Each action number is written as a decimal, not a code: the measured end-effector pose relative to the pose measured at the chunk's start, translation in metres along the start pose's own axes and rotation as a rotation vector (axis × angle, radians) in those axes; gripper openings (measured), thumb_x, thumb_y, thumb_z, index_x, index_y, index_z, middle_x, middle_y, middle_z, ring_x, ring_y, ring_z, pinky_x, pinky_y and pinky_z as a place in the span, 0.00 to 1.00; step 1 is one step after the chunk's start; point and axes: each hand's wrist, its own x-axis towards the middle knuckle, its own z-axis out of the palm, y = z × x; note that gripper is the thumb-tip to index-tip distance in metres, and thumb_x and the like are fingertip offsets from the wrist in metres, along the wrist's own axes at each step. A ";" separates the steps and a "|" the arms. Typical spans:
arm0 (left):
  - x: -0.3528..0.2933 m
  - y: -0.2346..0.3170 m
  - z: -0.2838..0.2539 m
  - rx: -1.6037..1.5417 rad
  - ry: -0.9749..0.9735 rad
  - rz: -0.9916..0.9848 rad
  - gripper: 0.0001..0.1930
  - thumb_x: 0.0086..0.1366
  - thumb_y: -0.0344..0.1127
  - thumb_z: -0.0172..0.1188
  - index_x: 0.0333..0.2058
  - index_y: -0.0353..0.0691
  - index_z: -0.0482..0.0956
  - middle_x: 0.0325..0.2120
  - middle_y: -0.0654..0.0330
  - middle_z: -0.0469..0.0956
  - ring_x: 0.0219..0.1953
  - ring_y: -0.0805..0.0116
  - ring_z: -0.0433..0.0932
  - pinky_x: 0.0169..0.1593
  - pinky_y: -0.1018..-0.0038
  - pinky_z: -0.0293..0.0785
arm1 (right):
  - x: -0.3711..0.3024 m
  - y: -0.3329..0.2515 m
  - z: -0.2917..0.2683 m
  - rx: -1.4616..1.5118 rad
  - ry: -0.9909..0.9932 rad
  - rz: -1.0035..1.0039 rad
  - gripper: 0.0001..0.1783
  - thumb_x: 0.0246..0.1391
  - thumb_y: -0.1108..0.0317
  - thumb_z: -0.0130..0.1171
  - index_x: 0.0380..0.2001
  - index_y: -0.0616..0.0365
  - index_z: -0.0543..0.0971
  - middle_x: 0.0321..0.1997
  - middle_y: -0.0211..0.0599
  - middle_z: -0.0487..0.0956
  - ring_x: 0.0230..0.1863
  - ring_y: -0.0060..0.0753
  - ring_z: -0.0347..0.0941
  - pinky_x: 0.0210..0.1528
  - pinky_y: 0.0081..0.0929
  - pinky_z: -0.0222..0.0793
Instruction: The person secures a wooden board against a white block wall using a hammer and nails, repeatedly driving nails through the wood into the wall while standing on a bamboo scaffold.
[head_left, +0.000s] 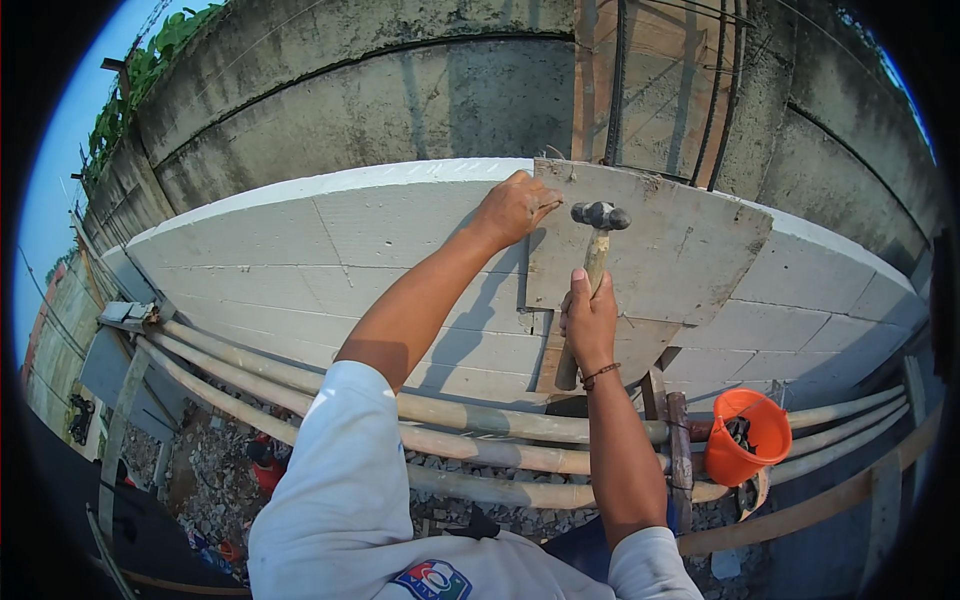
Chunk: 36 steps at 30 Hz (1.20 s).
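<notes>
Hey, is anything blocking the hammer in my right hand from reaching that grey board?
Nothing visible stands between the hammer and the board; your left hand is left of the hammer, by the board's upper left edge.

A white, short-sleeved fabric shirt (345,470) bore a multicoloured, blue-edged badge (433,581); a thin, dark bracelet (602,375) circled the right wrist (599,364).

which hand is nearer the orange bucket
Right. The right hand, gripping the hammer, is up and left of the orange bucket; the left hand is farther up-left, by the board.
</notes>
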 end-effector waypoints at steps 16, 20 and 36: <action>0.056 -0.060 -0.007 -0.236 -0.646 -0.461 0.54 0.47 0.84 0.45 0.62 0.47 0.67 0.59 0.46 0.68 0.63 0.44 0.62 0.65 0.58 0.56 | -0.263 0.082 -0.108 0.218 0.029 0.738 0.15 0.63 0.61 0.51 0.42 0.57 0.62 0.17 0.30 0.67 0.12 0.23 0.64 0.13 0.22 0.62; 0.061 -0.063 0.005 -0.188 -0.672 -0.486 0.65 0.35 0.91 0.43 0.64 0.45 0.64 0.61 0.46 0.65 0.65 0.44 0.60 0.67 0.54 0.53 | -0.216 0.030 -0.114 0.181 0.024 0.522 0.19 0.63 0.61 0.51 0.49 0.61 0.60 0.22 0.33 0.70 0.16 0.22 0.67 0.17 0.21 0.64; 0.062 -0.051 -0.006 -0.157 -0.669 -0.505 0.56 0.43 0.84 0.48 0.62 0.47 0.68 0.60 0.45 0.67 0.63 0.46 0.63 0.64 0.57 0.58 | -0.007 -0.001 -0.006 0.240 -0.068 -0.238 0.26 0.67 0.46 0.42 0.48 0.61 0.63 0.23 0.35 0.70 0.16 0.20 0.65 0.17 0.17 0.62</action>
